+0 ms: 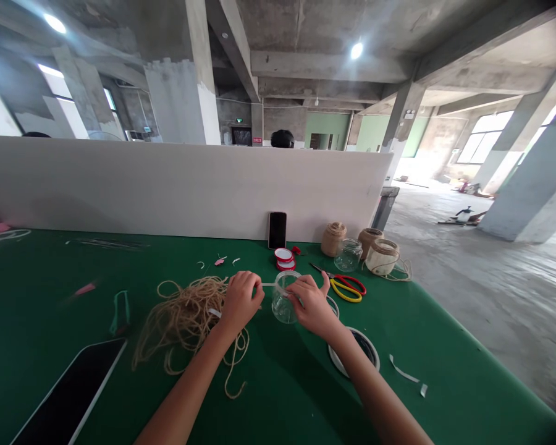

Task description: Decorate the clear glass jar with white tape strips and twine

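A clear glass jar (283,308) stands on the green tabletop in front of me. My right hand (309,300) is closed at its upper right side, fingertips against the neck and thumb raised. From the neck a thin pale strip of tape (268,284) runs level to my left hand (243,298), whose fingers pinch its end. Beside and partly behind my left hand lies a loose heap of jute twine (185,321). Under my right forearm a white ring-shaped roll (369,347) lies flat, partly covered.
Red-and-yellow scissors (347,288) lie right of the jar. Behind are red-and-white tape rolls (285,254), an upright phone (277,230), a bare jar (348,254) and twine-wrapped jars (334,238). A tablet (74,389) lies front left; tape scraps (404,369) lie right. A white partition (185,185) borders the back.
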A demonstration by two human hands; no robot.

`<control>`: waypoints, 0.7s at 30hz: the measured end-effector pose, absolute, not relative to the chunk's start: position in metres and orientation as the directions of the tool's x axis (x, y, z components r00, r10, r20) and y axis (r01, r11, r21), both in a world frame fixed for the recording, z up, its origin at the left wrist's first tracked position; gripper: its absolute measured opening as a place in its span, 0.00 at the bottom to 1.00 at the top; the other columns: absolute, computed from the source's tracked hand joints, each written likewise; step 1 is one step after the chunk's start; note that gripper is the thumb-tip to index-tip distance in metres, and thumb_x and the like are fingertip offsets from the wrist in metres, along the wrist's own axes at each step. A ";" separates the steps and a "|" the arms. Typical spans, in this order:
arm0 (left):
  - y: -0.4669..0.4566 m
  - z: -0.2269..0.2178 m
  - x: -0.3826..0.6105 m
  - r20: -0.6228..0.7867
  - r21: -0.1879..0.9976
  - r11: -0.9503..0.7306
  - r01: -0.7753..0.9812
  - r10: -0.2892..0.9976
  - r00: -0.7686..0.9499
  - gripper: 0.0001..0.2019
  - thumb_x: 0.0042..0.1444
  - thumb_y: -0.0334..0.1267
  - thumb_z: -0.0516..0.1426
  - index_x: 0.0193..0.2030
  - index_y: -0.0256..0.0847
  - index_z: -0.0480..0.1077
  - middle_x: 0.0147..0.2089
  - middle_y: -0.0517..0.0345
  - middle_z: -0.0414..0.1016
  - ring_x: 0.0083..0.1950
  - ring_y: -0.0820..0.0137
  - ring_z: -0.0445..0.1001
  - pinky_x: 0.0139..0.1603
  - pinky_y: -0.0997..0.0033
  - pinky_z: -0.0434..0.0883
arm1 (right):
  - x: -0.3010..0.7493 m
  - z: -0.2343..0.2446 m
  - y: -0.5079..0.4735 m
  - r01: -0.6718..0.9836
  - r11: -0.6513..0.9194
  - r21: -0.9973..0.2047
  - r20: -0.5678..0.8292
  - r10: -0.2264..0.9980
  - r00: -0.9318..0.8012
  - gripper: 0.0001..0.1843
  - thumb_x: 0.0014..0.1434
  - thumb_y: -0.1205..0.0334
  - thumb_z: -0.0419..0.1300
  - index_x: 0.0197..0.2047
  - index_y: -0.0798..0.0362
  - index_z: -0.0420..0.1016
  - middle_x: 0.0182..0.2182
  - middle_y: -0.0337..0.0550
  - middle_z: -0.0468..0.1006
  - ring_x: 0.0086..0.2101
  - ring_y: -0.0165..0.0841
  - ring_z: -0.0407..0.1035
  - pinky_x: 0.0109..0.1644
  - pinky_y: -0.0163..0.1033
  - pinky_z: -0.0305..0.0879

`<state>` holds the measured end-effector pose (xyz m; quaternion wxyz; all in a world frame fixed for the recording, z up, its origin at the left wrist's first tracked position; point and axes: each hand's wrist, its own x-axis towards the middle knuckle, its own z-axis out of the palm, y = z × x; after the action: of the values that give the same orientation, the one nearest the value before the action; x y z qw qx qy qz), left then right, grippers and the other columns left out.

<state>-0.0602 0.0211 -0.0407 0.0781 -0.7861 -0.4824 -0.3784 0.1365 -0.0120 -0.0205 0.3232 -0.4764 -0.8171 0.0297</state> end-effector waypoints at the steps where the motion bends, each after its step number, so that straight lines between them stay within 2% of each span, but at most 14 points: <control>1: 0.023 -0.041 -0.063 0.672 0.261 -0.508 0.821 0.706 0.224 0.06 0.55 0.31 0.47 0.27 0.42 0.58 0.29 0.59 0.63 0.34 0.67 0.63 0.37 0.67 0.61 | 0.138 -0.020 -0.012 0.765 0.543 -0.347 0.500 0.797 -0.340 0.12 0.57 0.71 0.48 0.37 0.48 0.71 0.34 0.39 0.76 0.45 0.37 0.63 0.58 0.64 0.18; 8: 0.032 -0.041 -0.079 0.685 0.354 -0.465 0.812 0.719 0.114 0.07 0.54 0.32 0.47 0.25 0.42 0.56 0.26 0.60 0.62 0.31 0.68 0.63 0.31 0.71 0.61 | 0.158 -0.012 -0.008 0.816 0.518 -0.256 0.484 0.799 -0.356 0.14 0.53 0.71 0.49 0.34 0.47 0.73 0.46 0.42 0.71 0.54 0.42 0.55 0.57 0.67 0.26; 13: 0.030 -0.035 -0.084 0.693 0.411 -0.441 0.798 0.720 0.042 0.08 0.55 0.32 0.46 0.24 0.43 0.54 0.26 0.61 0.60 0.29 0.69 0.63 0.29 0.72 0.61 | 0.165 -0.008 -0.004 0.845 0.483 -0.228 0.469 0.815 -0.340 0.21 0.46 0.78 0.47 0.30 0.46 0.75 0.47 0.40 0.70 0.53 0.42 0.54 0.57 0.68 0.28; 15: 0.028 -0.032 -0.084 0.692 0.427 -0.439 0.791 0.722 0.027 0.09 0.55 0.32 0.46 0.24 0.43 0.54 0.25 0.61 0.60 0.28 0.69 0.63 0.29 0.72 0.61 | 0.157 -0.004 -0.008 0.853 0.472 -0.222 0.489 0.811 -0.321 0.20 0.48 0.77 0.46 0.29 0.47 0.75 0.45 0.40 0.71 0.53 0.41 0.55 0.57 0.68 0.26; 17: 0.026 -0.031 -0.084 0.690 0.438 -0.442 0.783 0.724 0.023 0.10 0.55 0.32 0.46 0.24 0.43 0.53 0.24 0.62 0.59 0.27 0.70 0.63 0.28 0.72 0.61 | 0.142 0.001 -0.016 0.853 0.478 -0.210 0.525 0.791 -0.314 0.17 0.52 0.75 0.47 0.32 0.48 0.74 0.44 0.41 0.72 0.52 0.40 0.56 0.58 0.66 0.23; 19: 0.025 -0.030 -0.084 0.689 0.445 -0.447 0.776 0.725 0.023 0.10 0.55 0.32 0.46 0.23 0.43 0.53 0.24 0.62 0.58 0.27 0.70 0.63 0.29 0.71 0.62 | 0.125 0.007 -0.022 0.842 0.502 -0.198 0.538 0.774 -0.335 0.15 0.59 0.69 0.46 0.34 0.48 0.73 0.40 0.41 0.75 0.49 0.39 0.59 0.58 0.65 0.20; 21: 0.025 -0.030 -0.085 0.690 0.449 -0.451 0.771 0.723 0.021 0.10 0.55 0.32 0.46 0.23 0.43 0.53 0.24 0.62 0.58 0.27 0.69 0.63 0.30 0.71 0.62 | 0.110 0.012 -0.026 0.855 0.474 -0.211 0.512 0.798 -0.317 0.17 0.64 0.61 0.44 0.33 0.49 0.73 0.35 0.42 0.76 0.46 0.39 0.62 0.58 0.66 0.21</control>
<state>-0.0848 0.0246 -0.0298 0.0258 -0.7139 -0.5232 -0.4647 0.1103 -0.0261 0.0121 0.2852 -0.5102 -0.8099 -0.0493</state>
